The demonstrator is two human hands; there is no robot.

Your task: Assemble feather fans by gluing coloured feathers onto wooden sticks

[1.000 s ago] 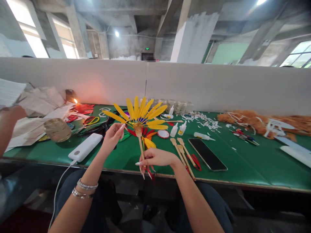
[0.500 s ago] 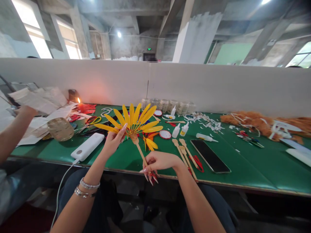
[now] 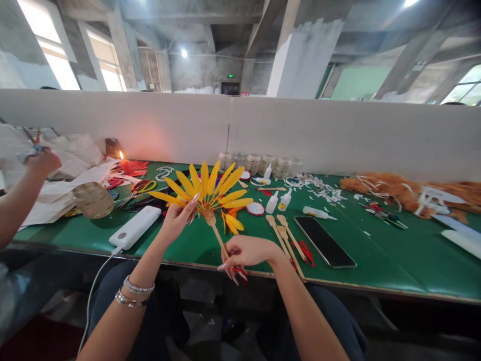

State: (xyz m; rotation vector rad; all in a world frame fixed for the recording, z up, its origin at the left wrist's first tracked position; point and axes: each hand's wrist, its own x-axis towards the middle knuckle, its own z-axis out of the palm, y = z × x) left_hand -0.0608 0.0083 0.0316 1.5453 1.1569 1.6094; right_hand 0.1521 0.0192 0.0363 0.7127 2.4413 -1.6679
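A fan of yellow feathers (image 3: 205,185) on a light wooden handle is held over the table's front edge, feathers spread upward. My left hand (image 3: 177,219) is closed on the left-hand feathers near their base, thumb across the front. Lower down, the fingers of my right hand (image 3: 246,252) wrap round the wooden handle (image 3: 219,235). Something red shows at its fingertips, too small to make out. Behind the fan lie loose yellow and orange feathers (image 3: 233,223). Several wooden fan handles (image 3: 282,233) rest beside my right hand.
A black phone (image 3: 325,241), glue bottles (image 3: 284,200) and white scraps (image 3: 326,189) lie to the right. On the left are a white power bank (image 3: 136,228), a glass jar (image 3: 92,200), yellow-handled scissors (image 3: 145,187) and a burning flame (image 3: 121,155). A co-worker's hand (image 3: 44,161) holds scissors.
The feather fan and my hands have shifted very slightly, with both hands keeping hold. My right fingers have curled a little. At far left, the co-worker's hand has risen with the scissors.
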